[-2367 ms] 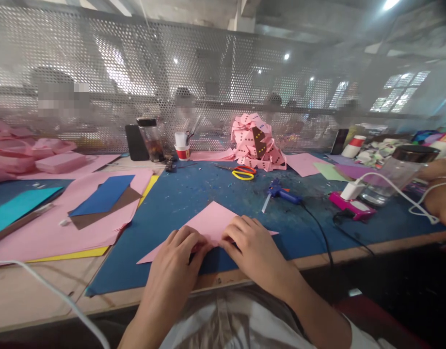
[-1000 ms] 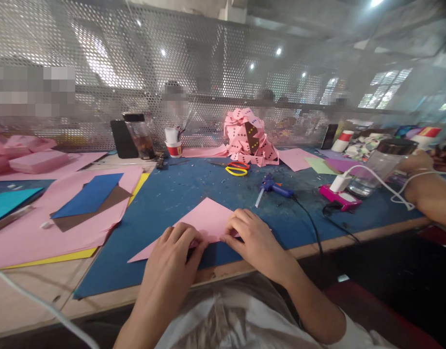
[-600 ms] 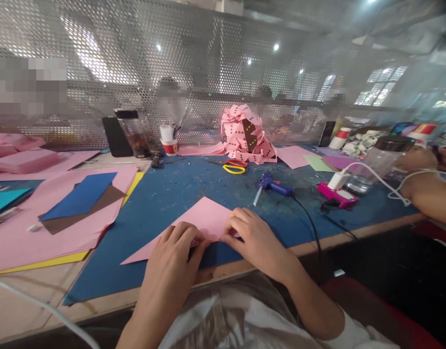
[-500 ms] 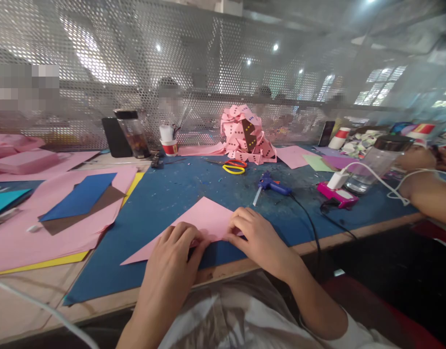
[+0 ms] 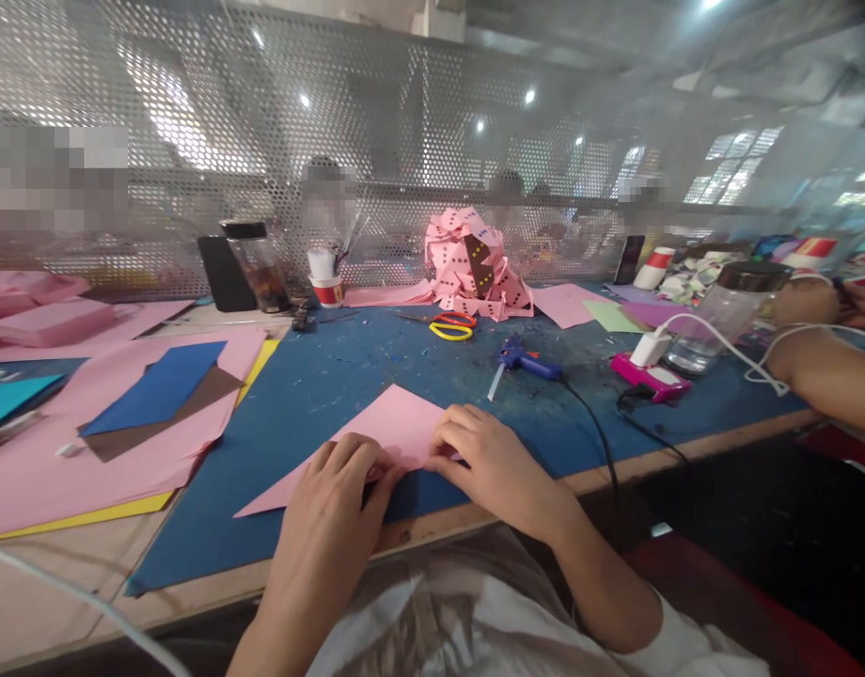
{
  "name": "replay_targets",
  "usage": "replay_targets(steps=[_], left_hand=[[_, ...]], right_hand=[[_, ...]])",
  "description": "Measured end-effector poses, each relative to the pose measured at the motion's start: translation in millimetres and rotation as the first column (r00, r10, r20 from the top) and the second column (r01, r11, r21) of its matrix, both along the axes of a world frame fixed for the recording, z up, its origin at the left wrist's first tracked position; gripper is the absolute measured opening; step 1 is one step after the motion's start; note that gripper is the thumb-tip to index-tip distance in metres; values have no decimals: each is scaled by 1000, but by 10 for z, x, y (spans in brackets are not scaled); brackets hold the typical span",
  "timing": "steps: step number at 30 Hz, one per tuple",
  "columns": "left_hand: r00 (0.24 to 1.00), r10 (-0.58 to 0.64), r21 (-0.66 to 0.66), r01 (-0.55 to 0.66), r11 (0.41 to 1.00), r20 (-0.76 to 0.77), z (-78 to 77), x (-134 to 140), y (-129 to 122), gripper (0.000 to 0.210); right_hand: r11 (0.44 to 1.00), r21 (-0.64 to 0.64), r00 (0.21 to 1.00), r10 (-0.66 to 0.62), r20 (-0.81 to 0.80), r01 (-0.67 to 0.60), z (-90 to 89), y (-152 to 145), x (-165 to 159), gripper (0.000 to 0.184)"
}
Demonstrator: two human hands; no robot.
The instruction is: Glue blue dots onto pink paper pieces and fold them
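Observation:
A sheet of pink paper, folded to a triangle, lies on the blue mat with its peak pointing away from me. My left hand pinches the near edge, thumb and fingers together. Close beside it, my right hand grips the same edge a little further right, its fingers covering the right corner. The left corner of the triangle sticks out free past my left hand. Beyond the paper lie a blue glue gun and scissors with red and yellow handles.
A pink paper model with dots stands at the back. Pink sheets with blue and brown pieces lie left. At right are a pink power strip, a clear jar and another person's arm. The glue gun's cord crosses the table edge.
My right hand has slid slightly left along the near edge, closer to my left hand. The left hand keeps its pinch, and the paper stays in place.

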State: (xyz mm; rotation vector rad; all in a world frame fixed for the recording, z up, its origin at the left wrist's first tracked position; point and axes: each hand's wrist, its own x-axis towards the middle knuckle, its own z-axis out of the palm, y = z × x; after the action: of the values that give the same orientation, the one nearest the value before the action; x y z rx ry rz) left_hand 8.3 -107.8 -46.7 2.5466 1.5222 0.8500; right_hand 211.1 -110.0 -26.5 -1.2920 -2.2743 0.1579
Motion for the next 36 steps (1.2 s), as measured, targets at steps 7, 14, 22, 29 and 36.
replay_targets(steps=[7, 14, 22, 29, 36], left_hand=[[1000, 4, 0, -4, 1000, 26, 1, 8, 6, 14], [1000, 5, 3, -5, 1000, 27, -2, -1, -4, 14], [1000, 0, 1, 0, 1000, 18, -21, -19, 12, 12], [999, 13, -11, -12, 1000, 34, -30, -31, 16, 13], [999, 9, -28, -7, 1000, 54, -30, -52, 0, 13]], right_hand=[[1000, -18, 1000, -7, -29, 6, 8, -8, 200, 5], [998, -39, 995, -50, -91, 46, -19, -35, 383, 2], [994, -50, 988, -107, -108, 102, -38, -58, 555, 6], [988, -33, 979, -156, -133, 153, -92, -73, 700, 9], [984, -11, 971, -175, -160, 176, -126, -89, 730, 8]])
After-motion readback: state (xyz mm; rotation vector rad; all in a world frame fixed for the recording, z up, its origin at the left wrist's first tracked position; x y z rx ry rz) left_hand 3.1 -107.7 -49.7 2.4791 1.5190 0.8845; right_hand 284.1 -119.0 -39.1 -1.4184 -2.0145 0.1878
